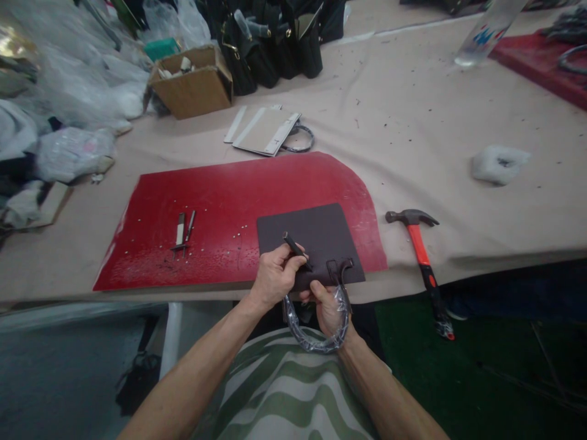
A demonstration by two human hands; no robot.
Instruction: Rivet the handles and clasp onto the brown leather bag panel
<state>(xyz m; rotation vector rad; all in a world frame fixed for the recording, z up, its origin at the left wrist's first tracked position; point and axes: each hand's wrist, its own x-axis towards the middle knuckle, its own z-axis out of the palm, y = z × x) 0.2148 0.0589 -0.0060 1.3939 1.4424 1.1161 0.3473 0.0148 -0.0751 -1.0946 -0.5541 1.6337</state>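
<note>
My left hand point(276, 274) pinches a short dark pen-like rod point(293, 243). The rod's lower tip points down at a dark brown leather-like panel point(298, 226); I cannot tell whether it touches. The near edge of that panel is gripped by my right hand point(328, 308), thumb on top. A curved bag handle point(314, 345) wrapped in clear plastic loops over the right wrist area. Its brown strap end point(345, 269) lies on the panel beside a small rectangular frame or loop point(331, 269). Under the panel is a red mat point(229, 201).
A claw hammer point(418, 244) overhangs the table's front edge at right. Slim metal tools point(181, 232) and small bits lie on the mat. Behind are flat boards point(266, 131), a cardboard box point(195, 91) and black bags point(266, 49). A white block point(499, 165) sits at right.
</note>
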